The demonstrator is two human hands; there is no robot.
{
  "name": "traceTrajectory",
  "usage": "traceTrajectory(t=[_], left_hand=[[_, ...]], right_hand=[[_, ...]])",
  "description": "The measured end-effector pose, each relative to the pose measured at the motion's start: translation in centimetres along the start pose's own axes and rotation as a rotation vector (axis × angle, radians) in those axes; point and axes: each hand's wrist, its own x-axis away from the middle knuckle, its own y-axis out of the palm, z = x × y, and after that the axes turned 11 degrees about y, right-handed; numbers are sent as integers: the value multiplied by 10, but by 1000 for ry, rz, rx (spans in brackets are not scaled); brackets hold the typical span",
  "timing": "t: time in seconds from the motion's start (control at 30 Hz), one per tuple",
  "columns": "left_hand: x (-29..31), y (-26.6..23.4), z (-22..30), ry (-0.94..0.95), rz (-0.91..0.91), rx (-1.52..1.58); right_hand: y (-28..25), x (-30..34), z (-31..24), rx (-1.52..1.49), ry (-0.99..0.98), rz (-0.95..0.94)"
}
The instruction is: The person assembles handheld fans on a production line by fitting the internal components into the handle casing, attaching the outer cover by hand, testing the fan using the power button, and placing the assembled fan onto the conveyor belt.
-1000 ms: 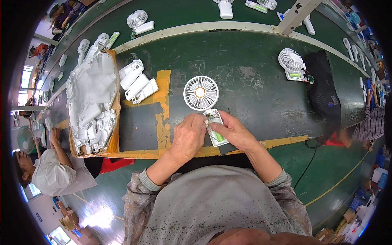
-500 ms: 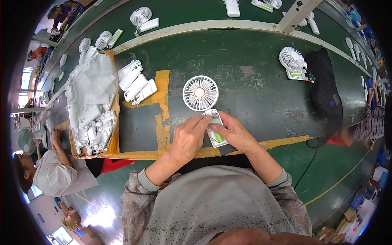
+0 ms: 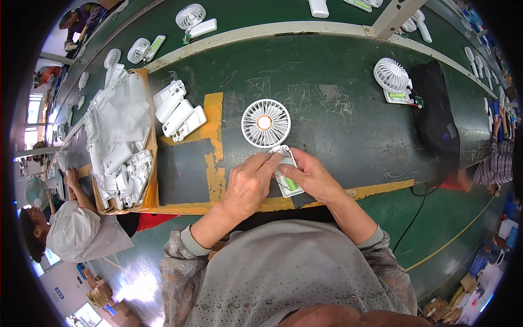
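Note:
A white handheld fan point(image 3: 266, 123) lies on the dark table in front of me, its round grille facing up. Its handle is uncovered, and a green battery point(image 3: 292, 185) shows inside with a thin dark wire beside it. My left hand point(image 3: 248, 182) is closed, fingertips pressed together at the top of the handle just below the grille. Whatever is under those fingertips is hidden. From the other side my right hand point(image 3: 315, 177) grips the handle, thumb laid across it above the battery.
At left stands a cardboard box point(image 3: 154, 163) of white plastic parts; several white handle shells point(image 3: 180, 113) lie beside it. An opened fan point(image 3: 392, 79) and a black cloth-like item point(image 3: 436, 109) sit at right. Beyond a pale rail point(image 3: 261, 39) are more fans. People work on both sides.
Both hands stay at the fan handle with almost the same grip. The view has shifted slightly. Some fans beyond the rail appear a little further right.

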Motion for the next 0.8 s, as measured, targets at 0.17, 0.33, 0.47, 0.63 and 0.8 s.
traceTrajectory(t=[0.17,0.33,0.47,0.63,0.8], left_hand=[[0,-2,2,36,-82,-57],[-6,-4,3,55,-169,-49],[-9,-8,5,33,-217,-70],[-8,-6,1,24,-182,-32],[-9,-9,1,-24,-131,34]], right_hand=[[0,-1,3,-18,-31,4],[-2,-3,4,54,-16,7],[5,-2,5,136,-42,85],[7,0,1,115,-86,87],[3,-1,-7,54,3,17]])
